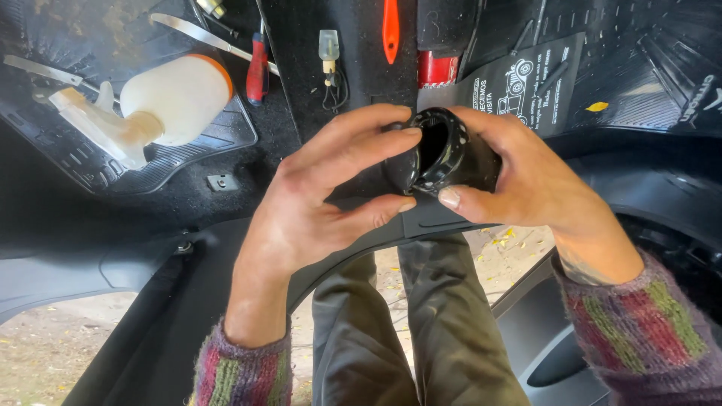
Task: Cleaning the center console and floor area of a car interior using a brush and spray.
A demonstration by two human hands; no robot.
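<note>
- Your left hand and right hand both grip a black ring-shaped part, held in the air above the car floor.
- Risk, as judged: grip is fingertips only; a slip would drop the part towards the door sill or the ground outside.
- Part: glossy black, hollow centre, ribbed rim; its far side is hidden.
- A white spray bottle lies well apart.

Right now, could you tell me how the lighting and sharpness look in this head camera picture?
In the head view, daylight falls evenly on the left hand and right hand, both sharp; the black ring-shaped part between them shows small glints, its hollow dark; the white spray bottle is bright, nearly washed out; the car floor carpet sinks into shadow.
</note>
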